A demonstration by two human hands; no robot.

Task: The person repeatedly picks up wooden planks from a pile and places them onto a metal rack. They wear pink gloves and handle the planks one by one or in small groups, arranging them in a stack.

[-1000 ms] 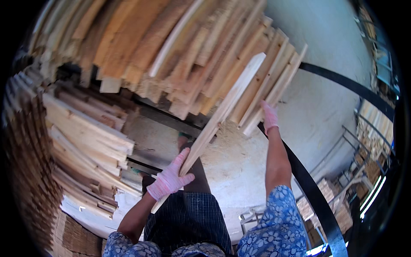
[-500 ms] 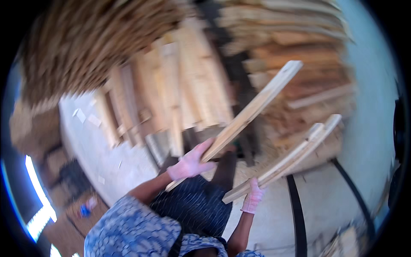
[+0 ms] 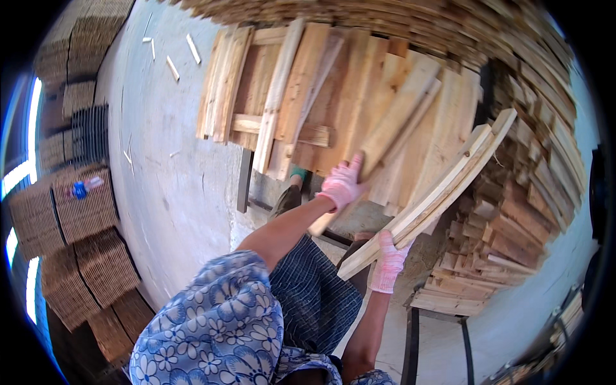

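Observation:
My left hand [image 3: 343,185], in a pale pink glove, grips a long wooden plank [image 3: 401,112] near its close end. The plank slants up to the right across a layer of boards [image 3: 314,83] on a low stand. My right hand [image 3: 389,260], gloved the same way, is closed around the lower part of two long wooden strips [image 3: 443,186] lying against each other. These strips tilt up to the right and are slightly bowed in the view. My right fingers are partly hidden behind them.
Large stacks of wood pieces rise behind the boards [image 3: 410,25] and at the right [image 3: 500,237]. A black metal frame [image 3: 410,346] stands near my right arm. Strapped brown bundles [image 3: 83,212] line the left, and wood scraps [image 3: 173,67] lie on the concrete floor [image 3: 173,186].
My view has turned toward the right-hand stacks and the boards. My left hand has brought its plank over the board layer; my right hand keeps hold of the two strips.

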